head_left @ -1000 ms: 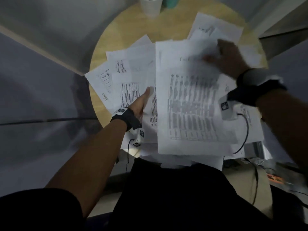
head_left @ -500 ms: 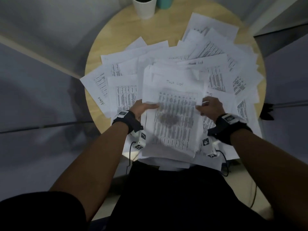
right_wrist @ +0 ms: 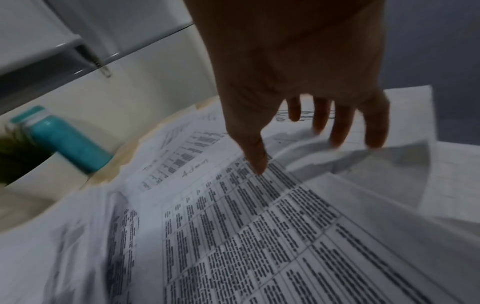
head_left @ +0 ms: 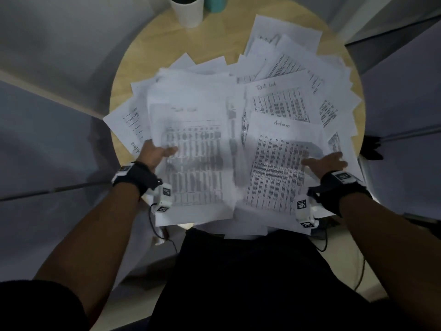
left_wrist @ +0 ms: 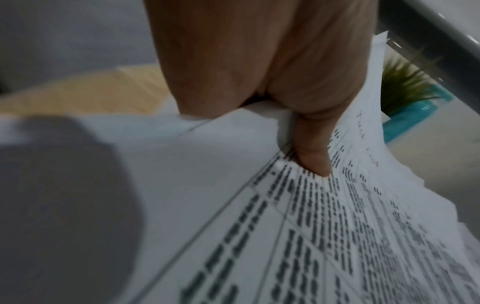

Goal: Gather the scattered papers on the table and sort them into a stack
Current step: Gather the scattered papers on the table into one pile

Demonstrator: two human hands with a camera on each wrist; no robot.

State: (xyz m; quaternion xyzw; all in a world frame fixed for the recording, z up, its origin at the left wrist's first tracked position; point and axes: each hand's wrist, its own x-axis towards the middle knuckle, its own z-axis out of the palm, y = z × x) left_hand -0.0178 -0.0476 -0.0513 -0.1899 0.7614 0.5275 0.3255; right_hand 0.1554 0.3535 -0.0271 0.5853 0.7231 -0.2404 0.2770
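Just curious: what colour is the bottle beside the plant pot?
The bottle is teal, clearest in the right wrist view.

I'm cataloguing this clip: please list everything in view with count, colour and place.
Round light wooden table: one, pale tan, centre, mostly covered.
Loose white printed paper sheets: many, too overlapped to count, white with black tables, across most of the table.
Bundle of white printed sheets: one, white, near left, gripped at its left edge.
White cylindrical pot: one, white, table's far edge, holding a green plant.
Teal bottle: one, teal, far edge beside the pot.
Black wrist straps: two, black with white camera units, one per wrist.
Left hand: one, near left, thumb on top of the bundle.
Right hand: one, near right, fingers straight, over the sheet headed Admin.
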